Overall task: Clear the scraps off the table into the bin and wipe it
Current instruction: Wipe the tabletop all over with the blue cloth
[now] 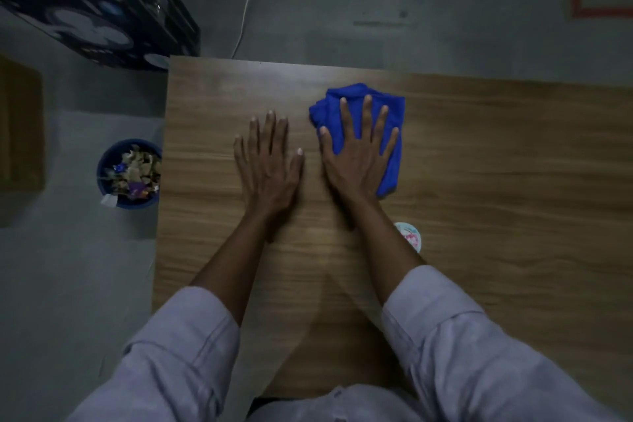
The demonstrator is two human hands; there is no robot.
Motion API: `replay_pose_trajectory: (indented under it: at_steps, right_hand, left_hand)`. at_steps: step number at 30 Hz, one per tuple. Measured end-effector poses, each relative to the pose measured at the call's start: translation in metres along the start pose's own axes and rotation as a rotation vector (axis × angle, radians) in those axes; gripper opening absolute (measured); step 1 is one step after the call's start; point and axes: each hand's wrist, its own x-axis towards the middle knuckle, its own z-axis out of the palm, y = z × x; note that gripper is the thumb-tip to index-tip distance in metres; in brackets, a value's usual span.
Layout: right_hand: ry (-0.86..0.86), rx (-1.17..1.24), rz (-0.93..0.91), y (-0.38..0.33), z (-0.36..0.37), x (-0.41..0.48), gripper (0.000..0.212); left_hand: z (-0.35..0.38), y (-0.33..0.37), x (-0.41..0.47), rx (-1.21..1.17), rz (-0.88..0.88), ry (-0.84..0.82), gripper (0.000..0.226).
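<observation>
The person stands at the near edge of the wooden table (pixel 496 181) with both hands on its top. The right hand (pixel 356 161) lies flat on a crumpled blue cloth (pixel 330 110) and presses it down. Its fingers are straight and spread wide, and the fingertips reach almost to the far edge of the cloth. The cloth sits on the middle part of the table, toward the far side.

The left hand (pixel 269 168) rests palm down on the bare wood, just beside the right hand. It does not touch the cloth. Its four fingers lie close together and the thumb stands a little apart.

The blue bin (pixel 101 168) stands on the floor, left of the table and near its left edge. It is filled with scraps (pixel 137 168), which look like dry leaves and some coloured wrappers. I see no loose scraps on the wood, so I judge that the clearing step is done and the wiping step is now in hand.

One small round white thing with pink print (pixel 409 236) lies on the table, partly hidden by the right forearm. I cannot tell what it is.

For the next move, the right hand should keep flat pressure and slide the cloth over the parts not yet wiped. The left hand must lift away where the cloth needs to pass.
</observation>
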Motion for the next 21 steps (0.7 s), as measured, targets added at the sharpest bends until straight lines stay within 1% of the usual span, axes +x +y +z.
replay_pose_trajectory:
  at_steps: [2,4,6,8,10,11,14,17,19,21]
  right_hand:
    - [0.026,0.016,-0.007,-0.013,0.001,0.029,0.067]
    - [0.012,0.027,-0.065,-0.034,0.003,0.05,0.067]
    - [-0.025,0.042,-0.195,-0.053,0.005,0.056,0.067]
    - [-0.069,0.047,-0.374,-0.057,0.006,0.042,0.066]
    - [-0.094,0.082,-0.508,-0.041,0.002,0.019,0.064]
    - [-0.094,0.093,-0.525,-0.03,-0.001,0.006,0.063]
    - [-0.066,0.034,-0.433,0.0,-0.009,-0.011,0.064]
    - [-0.006,0.0,-0.285,0.001,-0.007,0.018,0.065]
    - [0.047,0.015,-0.207,-0.014,-0.002,0.044,0.065]
    - [0.064,0.034,-0.172,-0.035,0.004,0.061,0.065]
  left_hand:
    - [0.001,0.002,-0.001,-0.034,-0.023,0.024,0.066]
    - [0.0,0.003,0.0,-0.081,-0.051,0.053,0.066]
    - [-0.003,0.002,-0.001,-0.176,-0.05,0.102,0.066]
    - [-0.009,0.001,-0.003,-0.373,-0.065,0.164,0.067]
    - [-0.013,-0.002,-0.002,-0.534,-0.102,0.222,0.07]
    - [-0.014,-0.002,-0.001,-0.534,-0.103,0.218,0.071]
    - [-0.01,-0.002,-0.001,-0.352,-0.05,0.133,0.071]
    - [-0.008,0.002,0.001,-0.191,-0.009,0.065,0.071]
    - [-0.008,0.002,0.001,-0.173,-0.013,0.057,0.072]
    - [-0.008,0.0,0.0,-0.2,-0.023,0.069,0.075]
